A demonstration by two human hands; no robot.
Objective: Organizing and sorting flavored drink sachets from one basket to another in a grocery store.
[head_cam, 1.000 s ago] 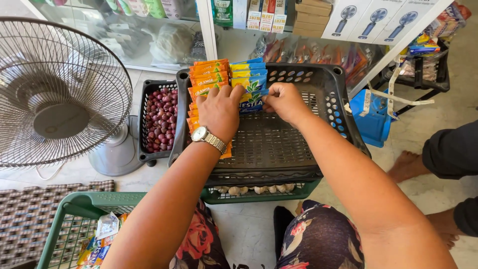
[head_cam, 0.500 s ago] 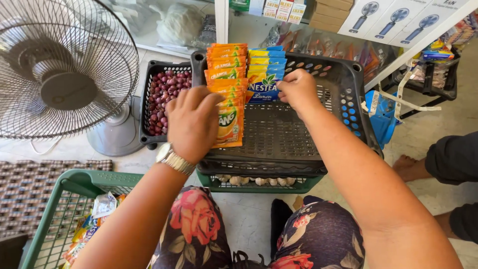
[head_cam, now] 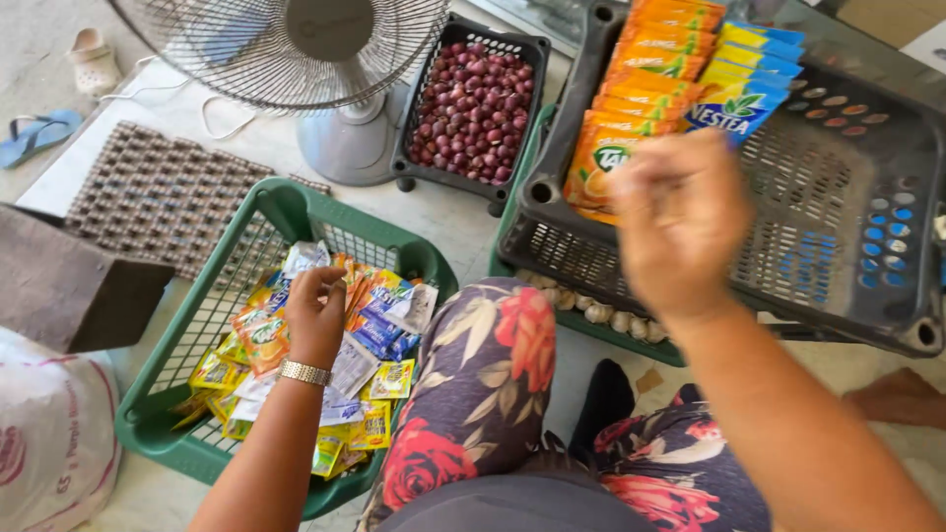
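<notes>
My left hand (head_cam: 317, 315), with a gold wristwatch, reaches down into a green basket (head_cam: 266, 202) and its fingers curl onto the mixed drink sachets (head_cam: 374, 325) heaped inside. Blurred by motion, my right hand (head_cam: 680, 222) hovers with bent fingers over the near left part of a black plastic basket (head_cam: 887, 330); whether it holds anything cannot be told. In that black basket stand a row of orange sachets (head_cam: 631, 108) and a row of blue sachets (head_cam: 734, 99), at its far left corner.
A small black crate of red shallots (head_cam: 473, 99) sits beside a standing fan (head_cam: 296, 49). Garlic bulbs (head_cam: 601, 313) lie in a green crate under the black basket. A mat (head_cam: 158, 197), a brown block (head_cam: 69, 286) and a white sack (head_cam: 49, 443) are at left.
My left hand has left the orange sachets in the black basket and dropped into the green basket. My right hand lifted off the blue sachets. The view swung down and left.
</notes>
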